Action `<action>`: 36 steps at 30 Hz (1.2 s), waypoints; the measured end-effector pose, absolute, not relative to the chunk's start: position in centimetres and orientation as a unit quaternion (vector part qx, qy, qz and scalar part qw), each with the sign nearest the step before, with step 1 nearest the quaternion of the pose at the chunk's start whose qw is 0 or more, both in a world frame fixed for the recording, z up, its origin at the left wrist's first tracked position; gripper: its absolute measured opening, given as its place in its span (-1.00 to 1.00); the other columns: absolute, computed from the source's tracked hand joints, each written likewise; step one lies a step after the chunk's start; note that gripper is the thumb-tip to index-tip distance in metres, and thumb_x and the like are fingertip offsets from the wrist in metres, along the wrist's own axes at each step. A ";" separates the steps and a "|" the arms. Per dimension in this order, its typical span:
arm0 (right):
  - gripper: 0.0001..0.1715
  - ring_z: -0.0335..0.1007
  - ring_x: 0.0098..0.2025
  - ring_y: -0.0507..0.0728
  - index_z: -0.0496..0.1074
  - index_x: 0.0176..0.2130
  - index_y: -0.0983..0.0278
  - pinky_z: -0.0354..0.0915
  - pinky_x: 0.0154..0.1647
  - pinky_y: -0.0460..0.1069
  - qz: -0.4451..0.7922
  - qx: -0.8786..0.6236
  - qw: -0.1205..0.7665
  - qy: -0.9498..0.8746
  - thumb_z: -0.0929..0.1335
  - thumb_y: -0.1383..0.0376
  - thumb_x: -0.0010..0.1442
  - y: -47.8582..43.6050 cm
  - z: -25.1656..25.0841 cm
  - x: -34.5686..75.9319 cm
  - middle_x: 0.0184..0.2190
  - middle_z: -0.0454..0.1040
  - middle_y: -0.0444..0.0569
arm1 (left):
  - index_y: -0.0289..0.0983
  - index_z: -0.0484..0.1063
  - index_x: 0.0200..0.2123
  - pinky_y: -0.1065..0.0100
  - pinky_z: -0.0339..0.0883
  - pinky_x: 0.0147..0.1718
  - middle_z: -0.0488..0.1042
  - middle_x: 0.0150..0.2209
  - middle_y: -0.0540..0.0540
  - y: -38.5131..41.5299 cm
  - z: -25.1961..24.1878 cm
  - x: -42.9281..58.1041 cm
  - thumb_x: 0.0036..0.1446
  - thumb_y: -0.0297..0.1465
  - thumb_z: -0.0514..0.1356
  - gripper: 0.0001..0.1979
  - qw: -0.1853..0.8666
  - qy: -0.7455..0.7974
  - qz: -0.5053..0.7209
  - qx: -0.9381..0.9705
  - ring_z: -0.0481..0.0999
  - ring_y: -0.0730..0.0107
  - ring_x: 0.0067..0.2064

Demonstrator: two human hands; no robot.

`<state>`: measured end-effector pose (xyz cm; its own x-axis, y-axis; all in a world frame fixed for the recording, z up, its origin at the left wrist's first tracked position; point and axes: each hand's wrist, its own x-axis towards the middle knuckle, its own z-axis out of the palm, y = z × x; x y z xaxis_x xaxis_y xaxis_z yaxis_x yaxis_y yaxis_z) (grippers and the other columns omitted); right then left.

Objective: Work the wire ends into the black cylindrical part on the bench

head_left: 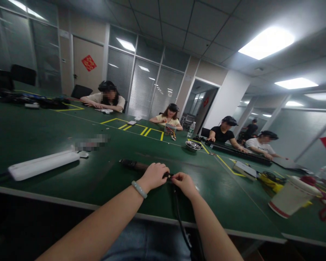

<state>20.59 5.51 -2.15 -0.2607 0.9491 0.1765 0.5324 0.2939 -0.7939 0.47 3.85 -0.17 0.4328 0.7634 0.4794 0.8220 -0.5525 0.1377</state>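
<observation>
A dark, long-bodied tool [136, 165] lies on the green table, its far end pointing left. My left hand [155, 175], with a pale bangle at the wrist, is wrapped round the tool's right end. Just to the right, my right hand [184, 182] pinches a small dark part at that end, where a tiny metallic spot shows between the hands. A black cable [178, 214] runs from beneath my right hand down over the table's front edge. The exact join between the fingertips is too small to make out.
A white power strip [45, 165] lies at left on the green table [103, 188]. A metal bowl [192, 145] and a bottle [191, 129] stand beyond my hands. At right are a white box [245, 170], yellow cables and a large cup [292, 197]. Several people sit across the table.
</observation>
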 end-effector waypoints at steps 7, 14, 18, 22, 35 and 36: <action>-0.79 0.40 -0.39 0.06 0.45 -0.35 0.28 0.24 -0.37 -0.08 0.247 -0.529 0.315 -0.748 0.35 0.19 0.05 5.4 -2.2 20.5 -0.43 0.52 -0.10 | -0.19 0.42 -0.21 0.23 0.21 -0.12 0.46 -0.18 -0.09 3.5 0.1 0.6 0.15 -0.34 0.13 -0.85 0.063 -0.474 -0.241 -0.844 0.41 0.23 -0.11; -0.83 0.36 -0.44 0.04 0.40 -0.37 0.29 0.21 -0.41 -0.10 0.264 -0.526 0.299 -0.751 0.34 0.22 0.03 6.4 -2.5 20.8 -0.48 0.48 -0.13 | -0.22 0.35 -0.19 0.24 0.23 -0.16 0.43 -0.17 -0.11 4.0 0.0 1.1 0.17 -0.35 0.13 -0.86 0.081 -0.477 -0.184 -0.855 0.42 0.22 -0.11; -0.86 0.34 -0.46 0.03 0.39 -0.39 0.29 0.17 -0.46 -0.11 0.274 -0.530 0.251 -0.762 0.34 0.25 0.02 7.0 -1.7 21.1 -0.50 0.47 -0.14 | -0.24 0.31 -0.16 0.21 0.25 -0.20 0.45 -0.17 -0.13 5.1 0.2 1.8 0.20 -0.34 0.11 -0.85 0.097 -0.453 -0.149 -0.873 0.44 0.17 -0.12; -0.88 0.36 -0.45 0.04 0.43 -0.38 0.28 0.14 -0.45 -0.10 0.255 -0.549 0.209 -0.768 0.35 0.29 0.00 7.4 -0.8 21.5 -0.49 0.50 -0.12 | -0.26 0.31 -0.18 0.21 0.25 -0.22 0.46 -0.17 -0.15 6.1 0.7 2.2 0.22 -0.35 0.09 -0.87 0.087 -0.438 -0.122 -0.886 0.46 0.18 -0.15; -0.91 0.39 -0.43 0.07 0.41 -0.37 0.22 0.19 -0.41 -0.09 0.272 -0.548 0.180 -0.770 0.30 0.28 0.06 7.7 -0.5 21.8 -0.47 0.50 -0.11 | -0.24 0.32 -0.22 0.26 0.26 -0.22 0.45 -0.22 -0.10 7.1 0.7 1.0 0.26 -0.35 0.05 -0.89 0.055 -0.392 -0.142 -0.907 0.43 0.26 -0.17; -0.91 0.39 -0.43 0.07 0.41 -0.37 0.21 0.20 -0.41 -0.08 0.274 -0.550 0.179 -0.768 0.30 0.28 0.07 7.7 -0.5 21.6 -0.47 0.49 -0.11 | -0.24 0.32 -0.23 0.26 0.26 -0.22 0.45 -0.23 -0.10 7.2 0.7 0.8 0.26 -0.36 0.06 -0.90 0.053 -0.385 -0.145 -0.910 0.43 0.26 -0.18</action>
